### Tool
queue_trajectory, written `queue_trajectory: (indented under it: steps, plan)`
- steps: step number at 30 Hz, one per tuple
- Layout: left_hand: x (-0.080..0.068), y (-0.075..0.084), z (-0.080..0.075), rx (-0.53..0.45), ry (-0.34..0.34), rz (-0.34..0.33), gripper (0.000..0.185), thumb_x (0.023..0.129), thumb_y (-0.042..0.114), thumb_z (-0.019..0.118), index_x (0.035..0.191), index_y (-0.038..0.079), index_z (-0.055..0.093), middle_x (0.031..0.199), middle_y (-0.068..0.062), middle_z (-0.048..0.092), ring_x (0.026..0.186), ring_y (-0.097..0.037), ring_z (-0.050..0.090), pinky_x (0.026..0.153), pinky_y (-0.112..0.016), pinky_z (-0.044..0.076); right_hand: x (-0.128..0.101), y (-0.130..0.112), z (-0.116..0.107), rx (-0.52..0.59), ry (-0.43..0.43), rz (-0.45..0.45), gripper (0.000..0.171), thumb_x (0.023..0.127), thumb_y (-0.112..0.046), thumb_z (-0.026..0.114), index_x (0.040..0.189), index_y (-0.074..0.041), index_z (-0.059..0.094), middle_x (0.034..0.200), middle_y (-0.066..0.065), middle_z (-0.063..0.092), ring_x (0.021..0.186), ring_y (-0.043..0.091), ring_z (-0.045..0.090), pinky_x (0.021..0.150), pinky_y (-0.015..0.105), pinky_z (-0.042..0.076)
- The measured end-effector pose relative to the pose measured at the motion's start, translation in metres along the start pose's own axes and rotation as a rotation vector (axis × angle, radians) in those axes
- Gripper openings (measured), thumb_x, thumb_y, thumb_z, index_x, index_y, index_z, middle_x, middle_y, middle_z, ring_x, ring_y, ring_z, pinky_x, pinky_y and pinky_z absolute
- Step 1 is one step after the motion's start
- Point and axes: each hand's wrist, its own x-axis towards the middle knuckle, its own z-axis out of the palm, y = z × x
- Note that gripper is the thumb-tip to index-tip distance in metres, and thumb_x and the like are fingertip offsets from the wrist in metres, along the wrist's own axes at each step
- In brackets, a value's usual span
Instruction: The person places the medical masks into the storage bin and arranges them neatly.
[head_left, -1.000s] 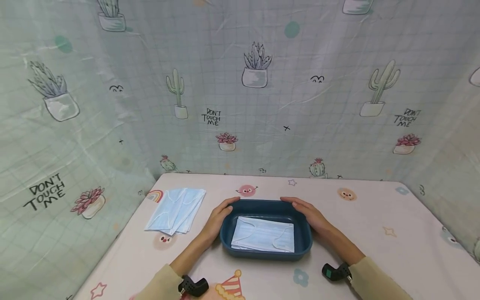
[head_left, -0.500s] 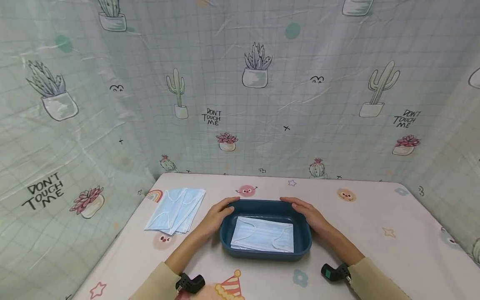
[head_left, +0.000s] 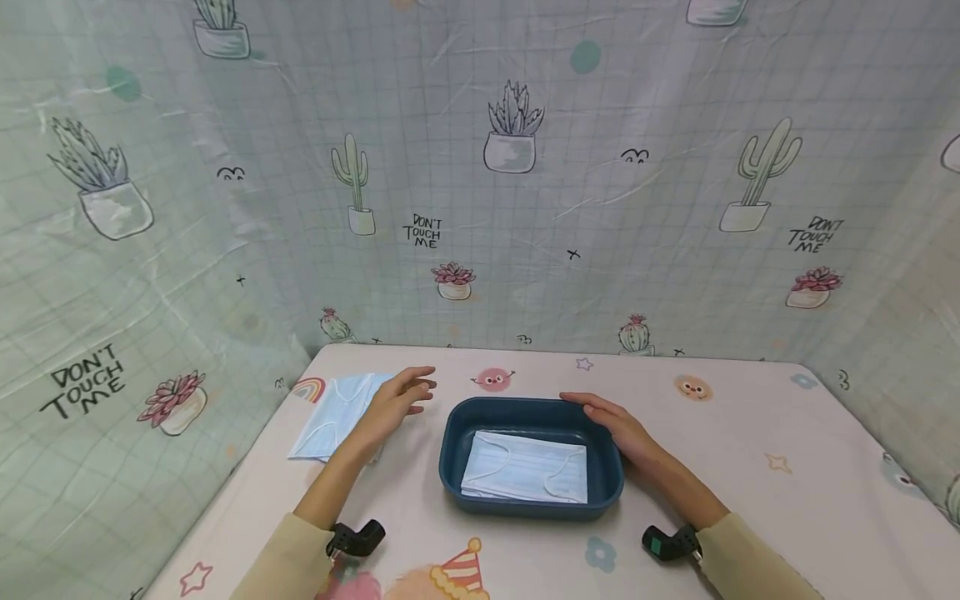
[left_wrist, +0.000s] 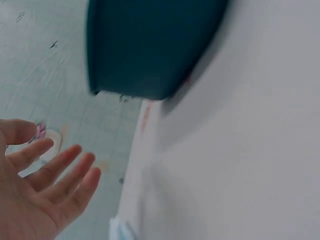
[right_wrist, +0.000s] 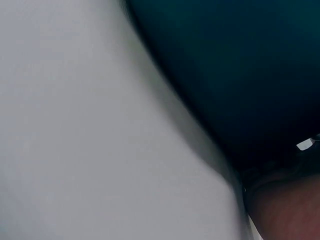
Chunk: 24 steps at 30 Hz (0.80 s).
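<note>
So, head cam: mask pile [head_left: 521,471] in bin [head_left: 531,508], spare masks [head_left: 322,433] L of bin, R hand [head_left: 622,427] laid on bin's R rim. L-wrist: L hand [left_wrist: 42,195] empty, fingers loosely apart; prob. pre-pick step, next likely needs pinch. R-wrist: grip unclear.

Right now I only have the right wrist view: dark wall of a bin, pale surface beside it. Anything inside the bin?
Observer: Yes. Head view shows light blue masks lying flat in the bin.
Operator: Is the left hand touching the bin?
Observer: No. There's a visible gap between the left hand and the bin's left side.
Operator: Anything else lying near that hand?
Observer: Yes, a second batch of masks on the table, left of the bin and partly hidden by that hand.
</note>
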Motion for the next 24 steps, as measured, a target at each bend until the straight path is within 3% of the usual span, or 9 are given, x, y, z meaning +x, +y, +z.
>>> queue_trajectory:
  steps: [7,10,14,18,22,24]
  plan:
    - [-0.001,-0.002,-0.046,0.022,0.088,0.026,0.044,0.110,0.026,0.046,0.151,0.009,0.049,0.137,-0.027,0.063,0.125,-0.039,0.064,0.105,-0.050,0.054,0.000,-0.001,0.000,0.011,-0.001,-0.007,0.045,0.112,-0.025,0.035,0.152,-0.012,0.051,0.163,0.013,0.043,0.157,0.037,0.027,0.127,0.063,0.016]
    - [-0.003,-0.008,-0.065,0.092,0.157,0.022,0.044,0.109,0.027,0.049,0.149,0.009,0.051,0.134,-0.027,0.065,0.121,-0.039,0.066,0.102,-0.048,0.056,0.000,-0.001,0.000,0.020,0.000,0.003,0.045,0.112,-0.026,0.036,0.153,-0.012,0.051,0.164,0.012,0.043,0.157,0.037,0.027,0.127,0.062,0.017]
    - [-0.005,-0.020,-0.086,0.271,0.255,-0.011,0.045,0.106,0.027,0.055,0.147,0.007,0.053,0.127,-0.027,0.068,0.113,-0.039,0.069,0.089,-0.037,0.059,-0.001,0.000,0.000,0.022,-0.001,0.009,0.046,0.112,-0.027,0.035,0.153,-0.013,0.050,0.164,0.012,0.042,0.158,0.038,0.026,0.127,0.063,0.017]
    - [-0.010,-0.034,-0.103,0.372,0.326,-0.143,0.052,0.103,0.026,0.059,0.148,0.001,0.049,0.126,-0.029,0.067,0.107,-0.040,0.069,0.074,-0.028,0.052,0.000,0.001,0.000,0.024,-0.008,-0.003,0.046,0.113,-0.028,0.035,0.153,-0.012,0.049,0.165,0.013,0.041,0.158,0.039,0.026,0.126,0.064,0.017]
    - [-0.016,-0.050,-0.119,0.323,0.373,-0.306,0.060,0.100,0.026,0.062,0.149,-0.004,0.044,0.129,-0.032,0.061,0.104,-0.040,0.068,0.071,-0.029,0.052,0.001,0.002,0.000,0.011,-0.011,-0.018,0.046,0.113,-0.028,0.035,0.153,-0.012,0.050,0.164,0.013,0.042,0.157,0.039,0.026,0.126,0.064,0.016]
    - [-0.018,-0.058,-0.125,0.316,0.386,-0.349,0.062,0.098,0.024,0.062,0.149,-0.006,0.044,0.131,-0.034,0.059,0.105,-0.041,0.066,0.073,-0.032,0.055,0.001,0.002,0.000,0.005,-0.010,-0.022,0.046,0.113,-0.028,0.035,0.153,-0.013,0.050,0.164,0.013,0.042,0.157,0.039,0.026,0.126,0.064,0.016]
